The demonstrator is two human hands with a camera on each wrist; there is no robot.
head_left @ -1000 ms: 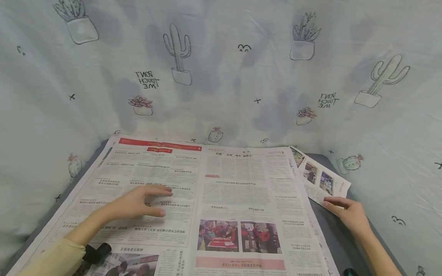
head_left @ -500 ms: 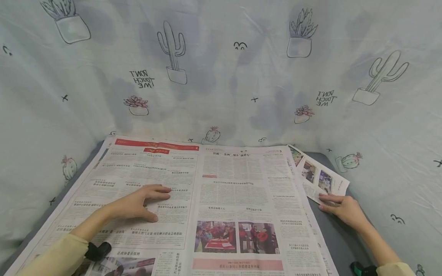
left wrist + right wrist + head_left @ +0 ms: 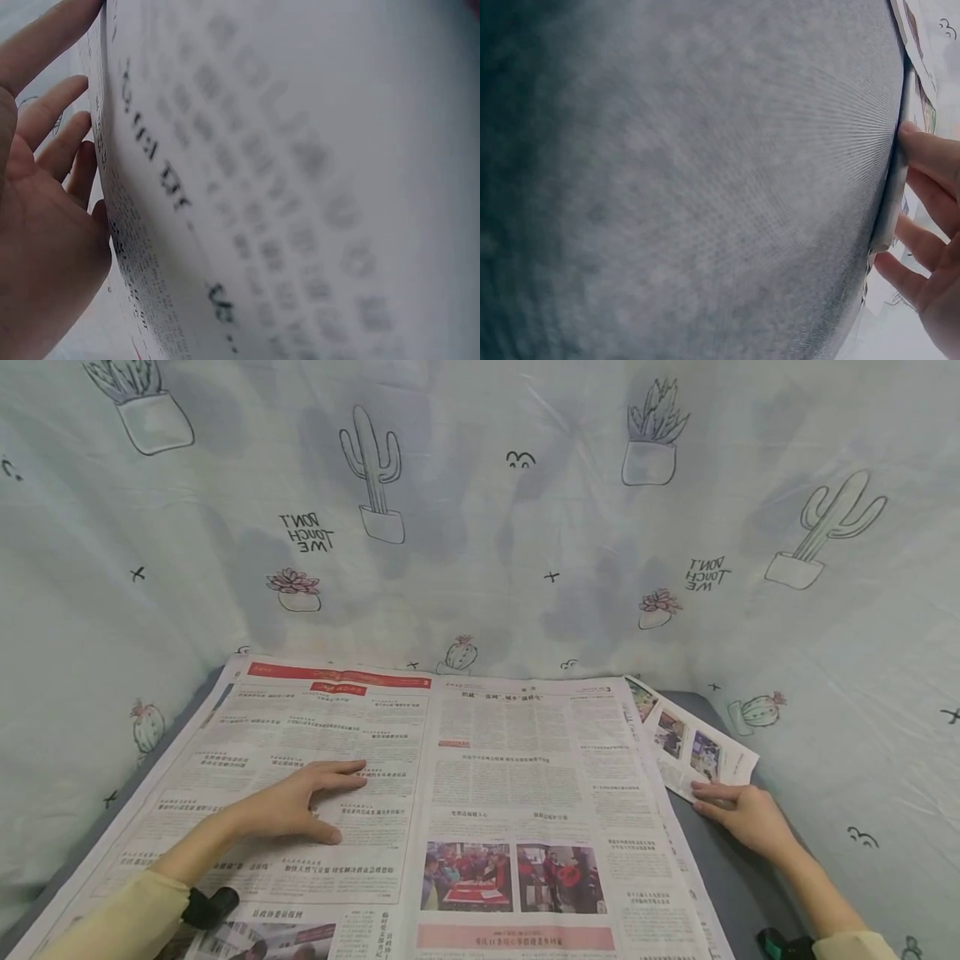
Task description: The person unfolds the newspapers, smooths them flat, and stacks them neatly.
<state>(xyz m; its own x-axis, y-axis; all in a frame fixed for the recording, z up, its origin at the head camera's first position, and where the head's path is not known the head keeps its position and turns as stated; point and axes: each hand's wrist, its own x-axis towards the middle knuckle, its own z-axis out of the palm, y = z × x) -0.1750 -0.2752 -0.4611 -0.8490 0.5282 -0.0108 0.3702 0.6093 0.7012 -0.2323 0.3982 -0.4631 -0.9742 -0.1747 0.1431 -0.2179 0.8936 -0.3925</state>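
Note:
A large newspaper (image 3: 510, 785) lies spread flat on the dark grey tabletop, its printed columns upside down to me. My left hand (image 3: 288, 806) rests on its left page with fingers spread and relaxed. In the left wrist view, that hand (image 3: 52, 202) stands beside the blurred page (image 3: 247, 172). A smaller printed sheet with colour photos (image 3: 686, 747) juts out at an angle from beneath the newspaper's right side. My right hand (image 3: 753, 822) touches its near edge with extended thumb and fingers. The right wrist view shows this hand (image 3: 934, 225) against that paper edge.
A pale curtain (image 3: 480, 527) printed with cacti rises behind and along both sides. Bare grey tabletop (image 3: 731, 877) shows to the right of the newspaper. A black wrist strap (image 3: 210, 907) sits at the left sleeve, another strap (image 3: 783, 945) near the right.
My right hand has slid slightly left along the photo sheet's edge. The left thumb has drawn back a little on the page. The head view has shifted slightly; both papers appear to stay put.

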